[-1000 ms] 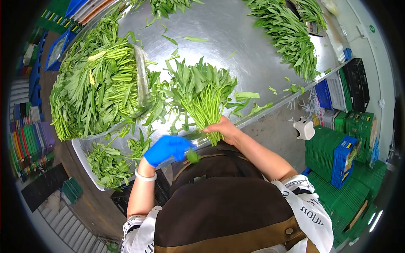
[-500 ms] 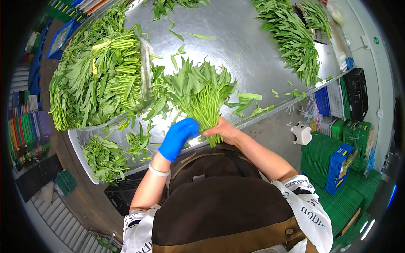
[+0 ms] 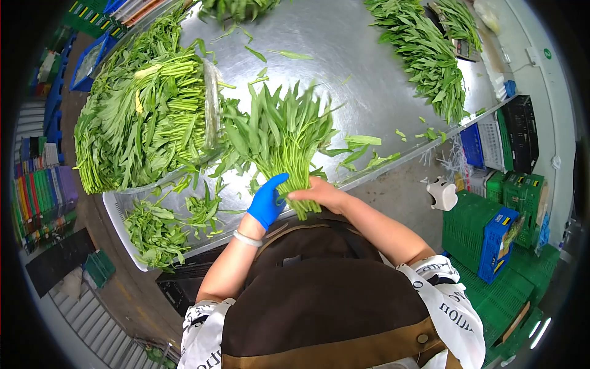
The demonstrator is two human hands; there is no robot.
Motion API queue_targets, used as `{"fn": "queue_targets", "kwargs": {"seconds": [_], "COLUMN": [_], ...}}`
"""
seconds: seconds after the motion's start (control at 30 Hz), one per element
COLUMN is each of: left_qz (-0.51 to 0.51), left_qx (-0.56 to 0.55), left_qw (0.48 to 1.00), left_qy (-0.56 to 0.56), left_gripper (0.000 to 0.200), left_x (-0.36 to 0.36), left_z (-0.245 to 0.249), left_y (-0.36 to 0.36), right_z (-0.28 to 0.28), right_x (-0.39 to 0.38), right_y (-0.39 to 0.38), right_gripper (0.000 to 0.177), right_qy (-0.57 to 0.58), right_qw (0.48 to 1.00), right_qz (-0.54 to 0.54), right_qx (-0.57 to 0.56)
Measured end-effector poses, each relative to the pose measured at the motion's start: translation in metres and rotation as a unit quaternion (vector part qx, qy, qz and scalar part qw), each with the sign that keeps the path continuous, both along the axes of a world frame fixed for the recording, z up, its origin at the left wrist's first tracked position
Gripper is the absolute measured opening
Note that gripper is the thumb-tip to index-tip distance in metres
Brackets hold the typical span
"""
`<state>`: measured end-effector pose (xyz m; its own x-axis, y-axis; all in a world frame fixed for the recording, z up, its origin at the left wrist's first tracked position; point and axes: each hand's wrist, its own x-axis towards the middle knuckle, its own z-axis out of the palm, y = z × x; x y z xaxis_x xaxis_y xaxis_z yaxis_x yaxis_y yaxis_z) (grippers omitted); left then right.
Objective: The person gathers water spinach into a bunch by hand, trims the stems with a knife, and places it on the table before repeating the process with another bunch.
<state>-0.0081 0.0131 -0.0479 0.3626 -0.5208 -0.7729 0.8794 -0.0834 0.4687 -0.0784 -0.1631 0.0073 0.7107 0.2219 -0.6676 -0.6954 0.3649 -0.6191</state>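
Note:
A bunch of leafy greens with long green stems, like water spinach (image 3: 289,135), stands leaves-up at the near edge of the metal table. My left hand (image 3: 267,202), in a blue glove, closes against the left side of its stems. My bare right hand (image 3: 318,194) grips the same stems from the right, close to the cut ends. Left of the bunch lies a large heap of the same greens (image 3: 153,117) with stem ends pointing right. Loose leaves surround the bunch.
A white-rimmed tray (image 3: 123,230) at the lower left carries loose leaves. A row of greens (image 3: 424,61) lies at the far right beside a scale (image 3: 465,49). More greens (image 3: 239,7) sit at the back. Green crates (image 3: 473,227) are stacked right of the table.
My left hand has come up against the stems, its fingers now closer around them. The bunch has shifted slightly left and its leaves have spread. The greens at the back have moved.

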Motion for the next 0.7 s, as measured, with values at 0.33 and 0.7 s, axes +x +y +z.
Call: {"fn": "queue_targets", "kwargs": {"seconds": [0.33,0.7], "left_qz": [0.109,0.106], "left_qx": [-0.132,-0.187], "left_qw": [0.962,0.968], "left_qy": [0.211,0.131], "left_gripper": [0.037,0.037], "left_x": [0.002,0.008], "left_z": [-0.013,0.004], "left_y": [0.007,0.009], "right_z": [-0.032,-0.007], "right_x": [0.005,-0.003], "right_y": [0.003,-0.023], "right_gripper": [0.045,0.032], "right_qy": [0.024,-0.025], "right_qw": [0.997,0.991], "right_qz": [-0.074,-0.127], "right_qx": [0.012,0.013]}}
